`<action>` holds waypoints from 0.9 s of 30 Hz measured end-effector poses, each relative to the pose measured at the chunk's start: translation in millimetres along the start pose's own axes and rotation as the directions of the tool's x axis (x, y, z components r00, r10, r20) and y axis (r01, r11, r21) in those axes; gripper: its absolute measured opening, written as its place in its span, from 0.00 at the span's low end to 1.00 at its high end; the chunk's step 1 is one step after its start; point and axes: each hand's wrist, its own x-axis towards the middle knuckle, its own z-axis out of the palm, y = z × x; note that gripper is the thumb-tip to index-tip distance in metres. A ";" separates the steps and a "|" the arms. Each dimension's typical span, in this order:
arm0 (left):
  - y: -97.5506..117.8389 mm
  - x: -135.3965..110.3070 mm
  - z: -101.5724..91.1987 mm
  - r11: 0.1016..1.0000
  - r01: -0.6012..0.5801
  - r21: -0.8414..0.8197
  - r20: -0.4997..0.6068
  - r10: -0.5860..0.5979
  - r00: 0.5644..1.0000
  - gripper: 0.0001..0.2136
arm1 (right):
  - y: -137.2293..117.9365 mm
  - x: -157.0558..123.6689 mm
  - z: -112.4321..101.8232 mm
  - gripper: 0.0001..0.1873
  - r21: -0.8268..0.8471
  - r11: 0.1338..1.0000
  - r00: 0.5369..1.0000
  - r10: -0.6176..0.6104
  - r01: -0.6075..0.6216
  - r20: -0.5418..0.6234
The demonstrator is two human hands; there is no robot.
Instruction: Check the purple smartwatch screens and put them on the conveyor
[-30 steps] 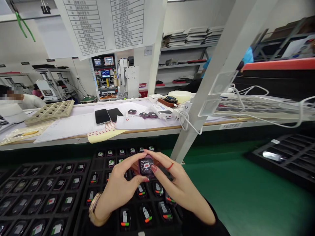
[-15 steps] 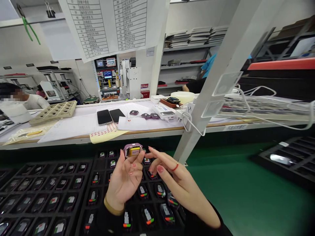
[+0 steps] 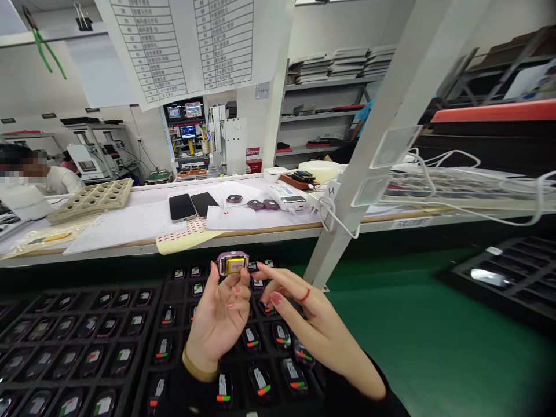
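Left hand [image 3: 219,318]: narrow pinch, palm toward the camera, holding the watch [image 3: 232,255] up between thumb and fingertips; gold bracelet [image 3: 195,365] at the wrist.

Right hand [image 3: 324,330]: open and relaxed, red ring [image 3: 305,295] on one finger; fingertips [image 3: 263,267] point at the watch, just beside it, and hold nothing.

Watch: at the top of the left hand, pink case facing up, yellow battery [image 3: 233,266] showing inside.

Tray [image 3: 150,289]: black, divided, directly under both hands, with more watches [image 3: 252,337] lying one per compartment.

Bench [image 3: 130,249]: beyond the hands, carrying two phones [image 3: 182,207], red-dot sticker sheet [image 3: 186,229], power bank [image 3: 286,200], beige tray [image 3: 91,200].

Far left of hands: a co-worker's white sleeve [image 3: 65,180].
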 end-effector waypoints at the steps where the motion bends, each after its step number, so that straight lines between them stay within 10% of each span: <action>1: 0.2 -0.1 -0.8 1.000 -0.007 0.025 0.009 0.007 1.000 0.26 | 0.1 0.0 -0.2 0.22 0.000 1.000 1.000 -0.002 0.002 0.001; 6: 0.2 -3.1 -5.2 0.920 -0.177 0.349 0.109 0.148 0.983 0.19 | 2.2 -0.8 -0.7 0.22 0.014 0.999 0.999 0.033 -0.032 -0.023; 11: -5.3 -11.1 -6.5 0.438 -0.383 0.813 0.283 0.277 0.918 0.26 | 3.7 -0.9 -0.4 0.23 0.101 0.983 0.987 0.156 -0.151 -0.042; 16: -9.8 -17.5 -5.8 0.062 -0.387 0.920 0.332 0.401 0.854 0.22 | -0.8 0.8 -0.8 0.27 0.171 0.974 0.989 0.146 -0.150 0.037; 27: -5.3 -20.2 -12.7 -0.189 -0.413 0.891 0.451 0.265 0.852 0.24 | 1.3 1.8 -0.3 0.28 0.188 0.976 0.993 0.120 -0.114 -0.021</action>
